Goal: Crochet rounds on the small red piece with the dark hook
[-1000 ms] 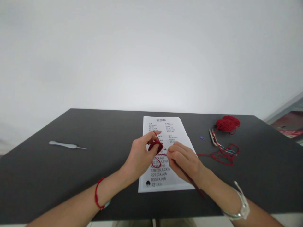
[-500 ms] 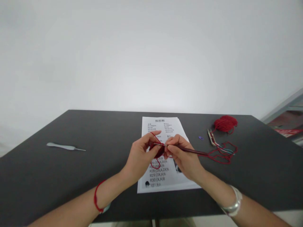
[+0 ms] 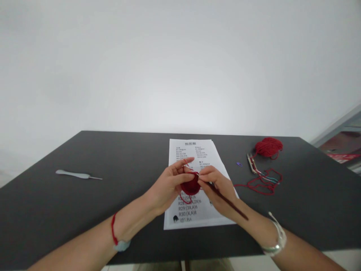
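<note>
Holds a round red yarn piece (image 3: 190,185) in the left hand (image 3: 167,185), pinched snug by the thumb, right over a white paper (image 3: 201,221) with writing. Holds a dark red hook (image 3: 229,202) in the right hand (image 3: 220,185), squeezed between thumb and fingers, with the tip at the piece's edge. Has a purple clip (image 3: 239,164), a small tool (image 3: 251,163) and a red yarn ball (image 3: 269,147) to the right of the grip. Has a gray hook (image 3: 76,174) well to the left of the grip, on the same black table (image 3: 126,158).
</note>
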`<state>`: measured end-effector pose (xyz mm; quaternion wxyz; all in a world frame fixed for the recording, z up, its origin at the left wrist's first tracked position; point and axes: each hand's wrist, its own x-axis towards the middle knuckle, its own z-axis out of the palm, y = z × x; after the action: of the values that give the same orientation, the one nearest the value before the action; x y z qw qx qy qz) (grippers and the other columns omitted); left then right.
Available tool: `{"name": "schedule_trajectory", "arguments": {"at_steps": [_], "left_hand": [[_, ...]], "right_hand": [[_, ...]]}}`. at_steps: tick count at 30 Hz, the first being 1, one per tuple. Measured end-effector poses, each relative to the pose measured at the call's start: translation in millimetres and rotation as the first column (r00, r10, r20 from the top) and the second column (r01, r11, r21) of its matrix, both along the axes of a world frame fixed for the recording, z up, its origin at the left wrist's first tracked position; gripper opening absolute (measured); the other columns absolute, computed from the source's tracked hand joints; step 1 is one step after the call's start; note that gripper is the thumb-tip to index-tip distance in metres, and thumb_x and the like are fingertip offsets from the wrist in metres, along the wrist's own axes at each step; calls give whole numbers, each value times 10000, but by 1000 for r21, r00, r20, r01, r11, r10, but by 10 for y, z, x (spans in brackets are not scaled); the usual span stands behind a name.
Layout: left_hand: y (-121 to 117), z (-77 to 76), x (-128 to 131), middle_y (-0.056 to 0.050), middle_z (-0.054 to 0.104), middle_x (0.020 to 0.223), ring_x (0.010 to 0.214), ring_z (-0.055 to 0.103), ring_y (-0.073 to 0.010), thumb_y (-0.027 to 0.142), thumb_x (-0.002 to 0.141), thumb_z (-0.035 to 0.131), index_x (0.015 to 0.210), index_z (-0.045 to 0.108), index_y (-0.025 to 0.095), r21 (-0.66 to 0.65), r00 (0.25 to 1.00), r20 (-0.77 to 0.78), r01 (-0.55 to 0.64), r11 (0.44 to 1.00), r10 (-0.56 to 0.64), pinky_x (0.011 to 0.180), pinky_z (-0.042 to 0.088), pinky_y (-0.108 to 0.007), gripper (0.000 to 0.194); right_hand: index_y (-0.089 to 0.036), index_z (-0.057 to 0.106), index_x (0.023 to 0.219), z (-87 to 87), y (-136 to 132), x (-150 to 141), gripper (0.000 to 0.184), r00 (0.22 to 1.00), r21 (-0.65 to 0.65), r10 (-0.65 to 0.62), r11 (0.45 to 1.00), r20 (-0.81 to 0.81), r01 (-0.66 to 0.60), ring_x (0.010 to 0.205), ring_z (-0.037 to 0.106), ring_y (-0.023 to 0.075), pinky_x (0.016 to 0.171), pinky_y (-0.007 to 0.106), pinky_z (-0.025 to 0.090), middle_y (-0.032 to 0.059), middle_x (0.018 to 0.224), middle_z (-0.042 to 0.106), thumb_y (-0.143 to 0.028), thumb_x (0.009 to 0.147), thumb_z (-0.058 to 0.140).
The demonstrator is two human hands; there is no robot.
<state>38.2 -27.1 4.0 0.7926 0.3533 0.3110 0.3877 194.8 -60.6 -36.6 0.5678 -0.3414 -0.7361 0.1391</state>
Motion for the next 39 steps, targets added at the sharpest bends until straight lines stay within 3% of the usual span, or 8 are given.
{"name": "schedule_trajectory", "arguments": {"at_steps": [2, 5, 19, 26, 29, 32, 35, 39], "left_hand": [[35, 9, -31, 16, 630, 713, 626, 571, -85, 70, 589, 753, 1083, 638, 140, 12, 1000, -12, 5, 1000, -5, 635, 438, -219, 512], [80, 16, -67, 28, 612, 693, 591, 537, -67, 71, 598, 742, 1073, 638, 139, 68, 999, -37, 12, 998, -9, 585, 410, -198, 491], [173, 78, -202, 3, 620, 732, 630, 546, -82, 69, 621, 700, 1023, 680, 143, 187, 969, -155, 220, 957, -192, 586, 399, -198, 409], [225, 97, -275, 10, 598, 722, 595, 520, -80, 100, 649, 678, 1015, 684, 155, 156, 898, -248, 406, 900, -363, 552, 377, -201, 370], [178, 88, -216, 16, 599, 710, 614, 529, -93, 101, 656, 670, 1010, 672, 152, 262, 912, -321, 344, 902, -254, 584, 392, -222, 358], [90, 45, -109, 33, 591, 712, 628, 533, -98, 108, 675, 661, 980, 640, 160, 458, 938, -338, 97, 884, 72, 624, 415, -244, 310], [19, -9, -26, 39, 583, 710, 619, 544, -100, 136, 694, 662, 940, 610, 162, 508, 937, -280, -43, 860, 211, 618, 438, -249, 252], [17, -62, -15, 36, 598, 680, 637, 594, -114, 159, 690, 696, 1001, 597, 155, 367, 976, -189, -31, 930, 107, 648, 462, -258, 326]], "right_hand": [[-232, 539, 827, 42, 8, 29, 83, 967, -236, 72, 963, -245, -131, 604, 542, 112, 508, 236, 449, 0, 815, 581, -163, 841, 583], [-215, 552, 790, 98, 15, 80, 86, 892, -351, 97, 896, -442, -272, 547, 499, 84, 480, 223, 422, -14, 796, 561, -188, 813, 631], [-197, 619, 725, 278, -16, 244, 96, 915, -373, 181, 871, -360, -319, 571, 493, 101, 482, 233, 405, 10, 747, 603, -221, 764, 703], [-185, 633, 715, 270, 10, 317, 120, 831, -480, 234, 724, -505, -496, 507, 486, 73, 433, 209, 366, 2, 745, 625, -165, 702, 751], [-177, 598, 691, 266, 36, 291, 172, 747, -512, 189, 620, -638, -594, 446, 477, 72, 379, 193, 337, -14, 658, 620, -208, 685, 766], [-184, 566, 704, 255, 57, 190, 180, 641, -497, 102, 544, -761, -676, 459, 519, 85, 409, 200, 430, -30, 600, 618, -239, 725, 737], [-192, 569, 722, 231, 64, 65, 160, 560, -441, 39, 572, -828, -691, 549, 586, 95, 592, 270, 553, -31, 650, 651, -238, 748, 719], [-189, 584, 702, 218, 50, -6, 157, 574, -418, 23, 662, -819, -622, 581, 589, 103, 685, 316, 575, -29, 651, 646, -245, 747, 723]]}}
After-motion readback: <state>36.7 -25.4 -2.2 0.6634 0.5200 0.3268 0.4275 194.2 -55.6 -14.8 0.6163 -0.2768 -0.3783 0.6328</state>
